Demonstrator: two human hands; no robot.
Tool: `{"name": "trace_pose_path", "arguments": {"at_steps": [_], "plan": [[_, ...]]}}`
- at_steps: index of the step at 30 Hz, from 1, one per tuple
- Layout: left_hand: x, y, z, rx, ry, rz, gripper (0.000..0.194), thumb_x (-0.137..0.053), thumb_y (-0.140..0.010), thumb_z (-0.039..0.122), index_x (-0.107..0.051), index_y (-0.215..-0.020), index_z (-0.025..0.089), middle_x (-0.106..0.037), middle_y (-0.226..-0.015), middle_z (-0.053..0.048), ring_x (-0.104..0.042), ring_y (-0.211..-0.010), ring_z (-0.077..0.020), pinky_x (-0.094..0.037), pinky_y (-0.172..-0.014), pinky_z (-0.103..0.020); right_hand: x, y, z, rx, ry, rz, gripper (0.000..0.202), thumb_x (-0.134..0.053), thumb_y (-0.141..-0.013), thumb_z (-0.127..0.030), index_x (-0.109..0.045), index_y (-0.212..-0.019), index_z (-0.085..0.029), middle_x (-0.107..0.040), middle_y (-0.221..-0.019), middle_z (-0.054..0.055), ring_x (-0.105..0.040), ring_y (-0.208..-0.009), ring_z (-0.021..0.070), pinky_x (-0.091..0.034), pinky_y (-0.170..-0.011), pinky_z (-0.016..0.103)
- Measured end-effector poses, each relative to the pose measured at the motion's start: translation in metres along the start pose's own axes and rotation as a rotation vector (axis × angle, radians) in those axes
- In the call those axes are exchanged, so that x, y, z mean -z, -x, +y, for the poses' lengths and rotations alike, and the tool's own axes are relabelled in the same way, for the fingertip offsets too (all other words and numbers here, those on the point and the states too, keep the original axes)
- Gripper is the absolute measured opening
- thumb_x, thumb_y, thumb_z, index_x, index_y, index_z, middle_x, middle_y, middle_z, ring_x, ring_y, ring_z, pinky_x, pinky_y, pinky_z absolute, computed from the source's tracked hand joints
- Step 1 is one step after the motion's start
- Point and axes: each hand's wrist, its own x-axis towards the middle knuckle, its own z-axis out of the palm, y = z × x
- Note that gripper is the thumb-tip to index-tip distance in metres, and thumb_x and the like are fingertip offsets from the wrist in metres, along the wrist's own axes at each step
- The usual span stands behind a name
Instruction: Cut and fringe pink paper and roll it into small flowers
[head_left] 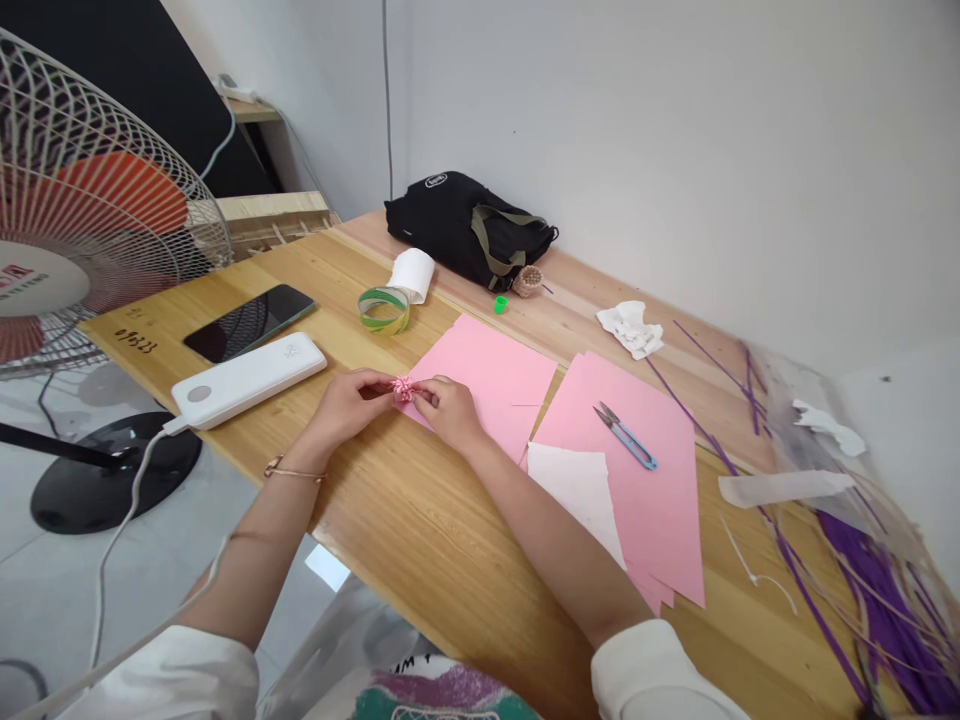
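Observation:
Between my two hands is a small pink fringed paper flower [403, 388], pinched from both sides just above the table's near part. My left hand [354, 402] has thumb and fingertips closed on its left side. From the right, my right hand [447, 408] grips it with thumb and forefinger. Under and behind the hands lies a pink paper sheet [487, 370]. More pink sheets [664, 500] are stacked to the right, with blue-handled thread snips [626, 437] on top. A torn white paper piece [577, 490] lies by my right forearm.
Left of my hands are a white power bank [251, 380] with a cable and a phone [251, 322]. Tape rolls [384, 310], a green cap [500, 304], a small woven basket [528, 281] and a black bag [465, 225] sit behind. Purple strips [885, 600] lie right; a fan [97, 210] stands left.

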Motion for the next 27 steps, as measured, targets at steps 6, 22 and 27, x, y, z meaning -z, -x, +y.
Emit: {"name": "trace_pose_path", "arguments": {"at_steps": [6,22,27], "plan": [[-0.0001,0.0005,0.0016,0.004,0.004,0.007,0.035,-0.070,-0.055,0.048,-0.070,-0.075,0.019,-0.072,-0.080,-0.006,-0.064,-0.075,-0.0215,-0.050,-0.072,-0.032,-0.0003,-0.0004,0.0001,0.000,-0.001,-0.002,0.016,-0.060,-0.080,-0.014,-0.072,-0.090,-0.018,-0.066,-0.081,0.003,-0.055,-0.069,0.0114,-0.041,-0.066,0.023],[-0.0001,-0.0002,0.0019,0.006,0.003,0.009,0.036,-0.071,-0.054,0.048,-0.071,-0.074,0.018,-0.073,-0.080,-0.007,-0.065,-0.075,-0.0213,-0.050,-0.071,-0.032,0.0008,0.0001,-0.0014,-0.005,0.011,-0.008,0.015,-0.060,-0.080,-0.014,-0.072,-0.089,-0.019,-0.064,-0.078,0.002,-0.054,-0.068,0.0116,-0.041,-0.066,0.023],[-0.0005,-0.0004,0.0015,0.010,0.016,0.009,0.034,-0.071,-0.054,0.047,-0.070,-0.073,0.019,-0.073,-0.079,-0.007,-0.065,-0.075,-0.0217,-0.051,-0.072,-0.032,0.0002,-0.0001,-0.0006,-0.004,0.016,-0.006,0.015,-0.060,-0.080,-0.014,-0.072,-0.088,-0.018,-0.064,-0.078,0.002,-0.054,-0.068,0.0116,-0.041,-0.065,0.023]]}}
